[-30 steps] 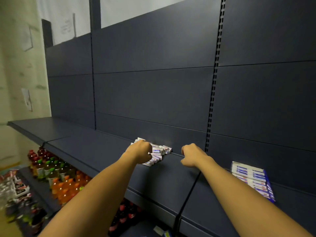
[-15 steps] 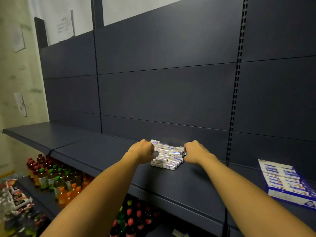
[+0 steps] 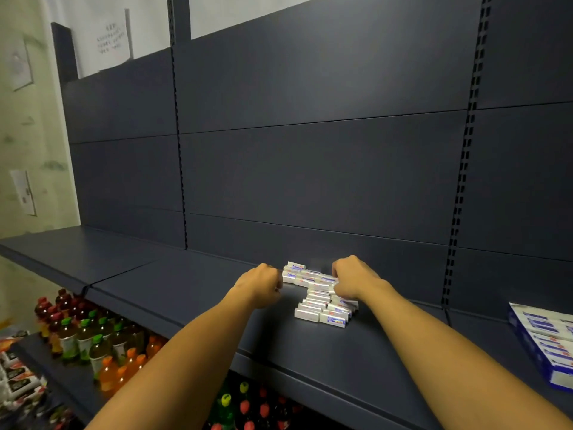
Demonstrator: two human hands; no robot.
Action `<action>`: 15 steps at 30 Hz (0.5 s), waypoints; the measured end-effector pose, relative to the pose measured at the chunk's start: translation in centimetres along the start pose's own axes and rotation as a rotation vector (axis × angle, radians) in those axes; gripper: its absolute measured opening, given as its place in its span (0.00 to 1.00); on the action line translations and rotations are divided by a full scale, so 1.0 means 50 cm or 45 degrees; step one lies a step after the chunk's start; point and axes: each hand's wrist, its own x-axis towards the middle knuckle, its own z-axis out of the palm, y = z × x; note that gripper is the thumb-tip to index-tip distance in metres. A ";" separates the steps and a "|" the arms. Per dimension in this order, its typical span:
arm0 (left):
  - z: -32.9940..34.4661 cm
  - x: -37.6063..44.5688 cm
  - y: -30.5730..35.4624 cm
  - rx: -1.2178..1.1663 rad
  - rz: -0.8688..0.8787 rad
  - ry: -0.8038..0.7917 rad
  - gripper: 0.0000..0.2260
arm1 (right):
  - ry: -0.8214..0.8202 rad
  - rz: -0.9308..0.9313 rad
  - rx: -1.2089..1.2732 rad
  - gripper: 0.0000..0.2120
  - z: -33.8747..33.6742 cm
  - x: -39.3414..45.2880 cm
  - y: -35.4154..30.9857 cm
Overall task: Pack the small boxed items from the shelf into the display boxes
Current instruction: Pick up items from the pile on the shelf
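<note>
Shelf (image 3: 192, 290), dark blue-grey metal, is running across the head view with a matching slotted back panel (image 3: 310, 166) rising behind it. Small boxed items (image 3: 319, 308), white with blue and red print, are lying in a loose heap on the shelf close to the back panel, some stacked, some slanting across one another. Left hand (image 3: 259, 287) is sitting at the left edge of the heap with fingers curled under, knuckles up; whether it is gripping a box cannot be told, since the fingertips are hidden. Right hand (image 3: 353, 280) is resting on the right upper part of the heap, fingers curled down onto the boxes and appearing to be gripping some of them. Display box (image 3: 545, 342), blue-sided and holding rows of the same white-and-blue packs, is lying on the shelf well to the right of the heap, partly cut off by the frame edge. Drink bottles (image 3: 93, 336) with green, red and orange contents are standing on a lower shelf at left. Paper notices (image 3: 111, 38) are hanging on the pale wall above the panel.
</note>
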 end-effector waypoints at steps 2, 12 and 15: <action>0.002 0.018 -0.022 0.016 -0.007 -0.015 0.11 | 0.009 -0.006 0.015 0.11 0.002 0.028 -0.007; 0.003 0.152 -0.084 0.118 0.072 -0.056 0.15 | 0.019 -0.064 0.083 0.11 -0.010 0.171 -0.013; 0.023 0.187 -0.094 0.080 0.080 -0.062 0.14 | 0.033 -0.086 0.085 0.11 -0.005 0.201 -0.015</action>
